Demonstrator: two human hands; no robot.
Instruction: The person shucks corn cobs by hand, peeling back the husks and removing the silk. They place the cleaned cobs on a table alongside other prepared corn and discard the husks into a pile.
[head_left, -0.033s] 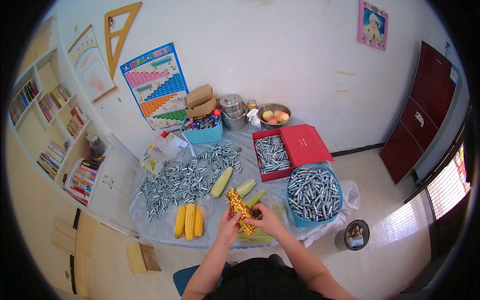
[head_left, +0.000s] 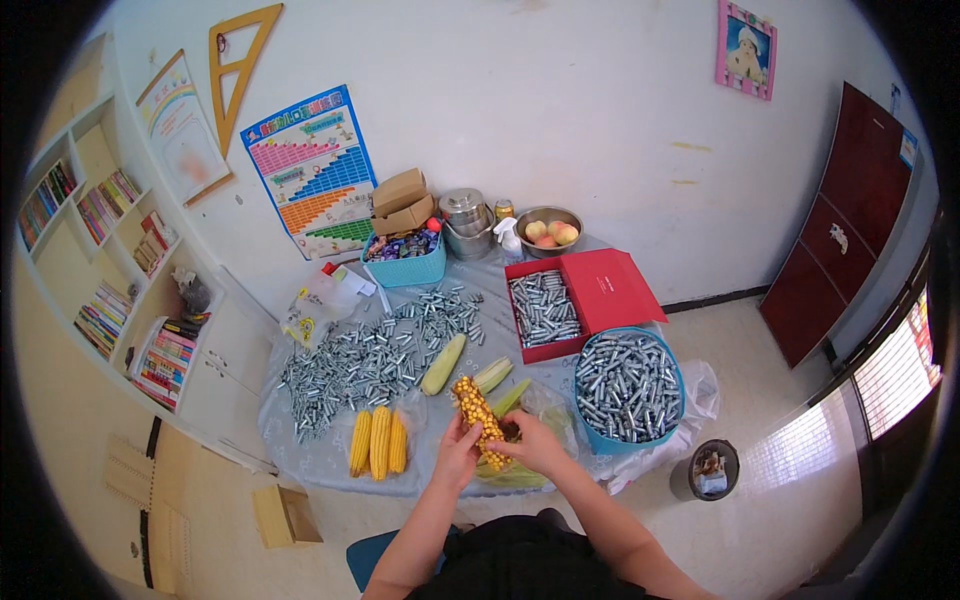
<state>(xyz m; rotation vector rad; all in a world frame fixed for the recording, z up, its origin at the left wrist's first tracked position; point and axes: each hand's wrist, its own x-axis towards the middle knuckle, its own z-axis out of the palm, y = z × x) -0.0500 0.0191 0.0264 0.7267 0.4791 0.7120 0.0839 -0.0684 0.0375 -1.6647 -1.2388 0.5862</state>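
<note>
An ear of corn [head_left: 474,405] with yellow kernels and dark gaps between them stands tilted over the table's near edge. My left hand [head_left: 457,458] is closed around its lower left side. From the other side my right hand [head_left: 535,446] grips its lower right part, fingers bent against the kernels. Something dark shows by the right fingers, too small to tell. Green husks [head_left: 512,396] lie beside and beneath the hands. Beyond the ear are two pale ears in husk, a larger one [head_left: 443,364] and a smaller one [head_left: 493,374]. Several husked yellow ears [head_left: 380,443] lie together left of my hands.
Small silvery metal cylinders [head_left: 350,365] cover the table's left. More fill a red box [head_left: 545,306] and a blue basket [head_left: 628,387] on the right. Along the back stand a light-blue basket [head_left: 408,268], a metal pot [head_left: 467,224] and a fruit bowl [head_left: 548,231]. A bin [head_left: 705,470] stands on the floor.
</note>
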